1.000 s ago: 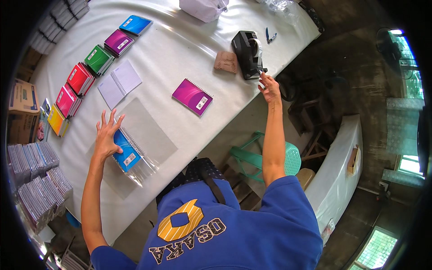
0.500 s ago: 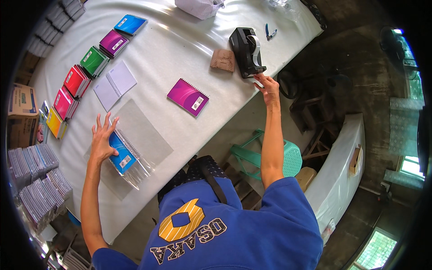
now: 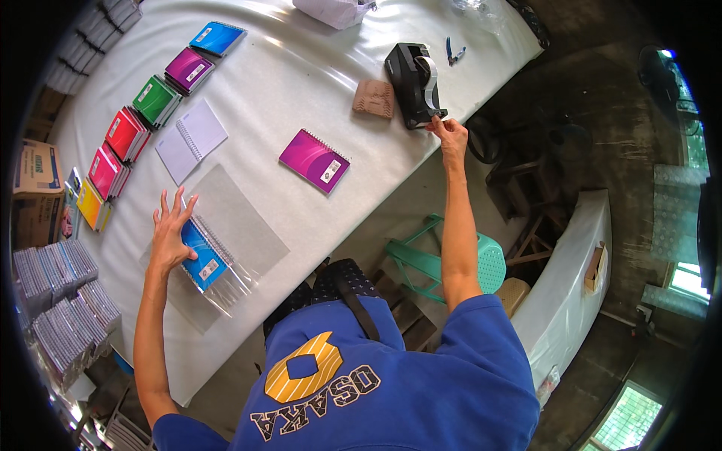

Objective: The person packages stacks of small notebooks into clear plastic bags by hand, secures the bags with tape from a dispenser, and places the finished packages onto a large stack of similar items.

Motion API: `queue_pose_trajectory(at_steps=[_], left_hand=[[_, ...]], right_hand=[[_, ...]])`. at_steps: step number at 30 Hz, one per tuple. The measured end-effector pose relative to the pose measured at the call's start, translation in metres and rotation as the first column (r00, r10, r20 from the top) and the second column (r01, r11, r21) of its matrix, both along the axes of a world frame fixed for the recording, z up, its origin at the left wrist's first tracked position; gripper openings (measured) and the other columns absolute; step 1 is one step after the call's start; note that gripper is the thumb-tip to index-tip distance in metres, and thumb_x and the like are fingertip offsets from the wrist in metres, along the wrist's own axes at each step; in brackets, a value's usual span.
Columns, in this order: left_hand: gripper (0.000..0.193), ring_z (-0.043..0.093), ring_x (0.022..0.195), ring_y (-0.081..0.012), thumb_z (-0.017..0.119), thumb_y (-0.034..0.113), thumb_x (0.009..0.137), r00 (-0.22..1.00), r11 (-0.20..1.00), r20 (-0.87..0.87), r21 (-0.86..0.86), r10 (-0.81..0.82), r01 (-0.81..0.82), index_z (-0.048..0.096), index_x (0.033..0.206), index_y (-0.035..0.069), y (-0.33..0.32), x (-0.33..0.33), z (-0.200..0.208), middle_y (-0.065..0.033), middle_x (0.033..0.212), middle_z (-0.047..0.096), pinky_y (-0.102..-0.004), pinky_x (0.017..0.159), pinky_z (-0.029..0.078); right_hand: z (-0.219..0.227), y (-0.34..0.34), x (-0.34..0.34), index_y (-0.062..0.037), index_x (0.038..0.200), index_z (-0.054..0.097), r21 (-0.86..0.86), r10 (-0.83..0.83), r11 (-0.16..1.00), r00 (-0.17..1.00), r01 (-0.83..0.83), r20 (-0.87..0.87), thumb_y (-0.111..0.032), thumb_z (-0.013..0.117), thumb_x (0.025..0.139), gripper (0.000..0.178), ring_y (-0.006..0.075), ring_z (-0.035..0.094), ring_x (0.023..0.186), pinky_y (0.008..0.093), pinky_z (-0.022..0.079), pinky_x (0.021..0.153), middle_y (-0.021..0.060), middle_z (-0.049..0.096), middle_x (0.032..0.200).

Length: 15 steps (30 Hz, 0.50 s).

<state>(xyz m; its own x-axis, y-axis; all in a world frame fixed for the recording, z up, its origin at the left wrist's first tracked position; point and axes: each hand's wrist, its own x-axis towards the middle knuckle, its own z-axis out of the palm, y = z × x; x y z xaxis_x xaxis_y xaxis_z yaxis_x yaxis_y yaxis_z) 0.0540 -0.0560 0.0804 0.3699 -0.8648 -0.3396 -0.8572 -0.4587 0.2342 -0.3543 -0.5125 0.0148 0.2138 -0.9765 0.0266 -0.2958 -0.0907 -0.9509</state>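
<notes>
A blue spiral notebook [image 3: 211,264] lies on a clear plastic sheet [image 3: 244,218], with part of the film folded over its near end. My left hand [image 3: 173,229] rests on it with fingers spread, the thumb pressing on the cover. At the table's right edge, my right hand [image 3: 450,135] is at the front of a black tape dispenser [image 3: 412,86]. Its fingertips are pinched together at the cutter, where the end of the clear tape [image 3: 430,79] comes off the roll; the tape piece itself is too small to see clearly.
A purple notebook [image 3: 316,160] lies mid-table, and an open notebook [image 3: 192,141] farther left. Stacked colored notebooks [image 3: 156,101] line the far left. A brown block [image 3: 373,99] sits beside the dispenser; blue-handled nippers [image 3: 454,52] lie beyond. A green stool [image 3: 489,263] stands below the table edge.
My right hand has shifted slightly up and its fingers have closed in at the dispenser's cutter. The dispenser has moved very little. My left hand stays on the blue notebook.
</notes>
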Motion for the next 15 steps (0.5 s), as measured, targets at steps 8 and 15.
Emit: queue_pose_trajectory(at_steps=[8, 15], left_hand=[[0.129, 0.009, 0.145, -0.0342, 0.084, 0.006, 0.028, 1.000, 1.000, 0.011, 0.009, -0.015, 0.015, 0.036, 0.145, 0.031, 0.005, 0.001, -0.001, -0.0017, 0.157, 0.021, -0.0603, 0.112, 0.017], [0.131, 0.007, 0.146, -0.0330, 0.086, 0.011, 0.027, 0.999, 0.999, 0.029, 0.010, -0.038, 0.038, 0.034, 0.146, 0.031, 0.005, 0.001, 0.003, -0.0004, 0.157, 0.020, -0.0618, 0.112, 0.017]], right_hand=[[0.030, 0.001, 0.001, 0.0014, 0.070, 0.063, -0.183, 0.101, 0.967, 0.927, -0.177, -0.362, -0.022, 0.071, 0.081, 0.027, 0.0138, 0.065, 0.063, 0.0277, 0.048, 0.061, 0.0090, 0.070, 0.069], [0.030, -0.013, -0.004, 0.0006, 0.068, 0.062, -0.198, 0.075, 0.952, 0.802, -0.235, -0.592, -0.021, 0.073, 0.080, 0.027, 0.0172, 0.071, 0.073, 0.0266, 0.052, 0.066, 0.0084, 0.071, 0.070]])
